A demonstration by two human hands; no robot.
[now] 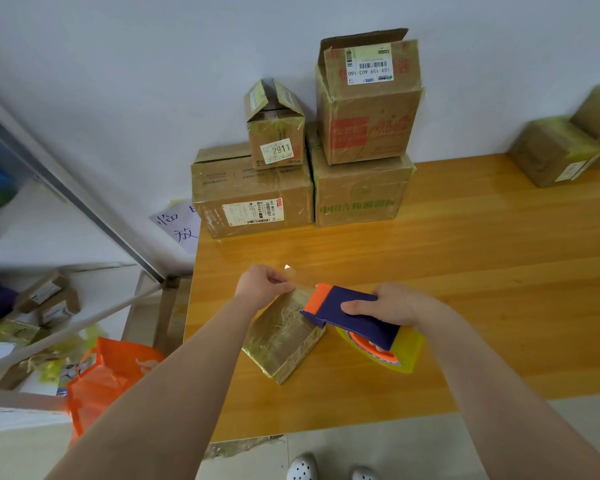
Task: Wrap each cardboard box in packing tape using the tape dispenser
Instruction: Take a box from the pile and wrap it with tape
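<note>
Wooden table [465, 258] | tape dispenser [354, 317] covers box [281, 341] corner | clear tape [302, 284] barely visible

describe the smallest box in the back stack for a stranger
On the orange wooden table, brown cardboard boxes stack against the white wall. The small brown cardboard box sits upper left, atop a wide one. Only its label reads 2911.

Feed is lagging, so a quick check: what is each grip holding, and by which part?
The left grip pinches the clear tape by its free end; the right grip holds the tape dispenser by its blue body.
</note>
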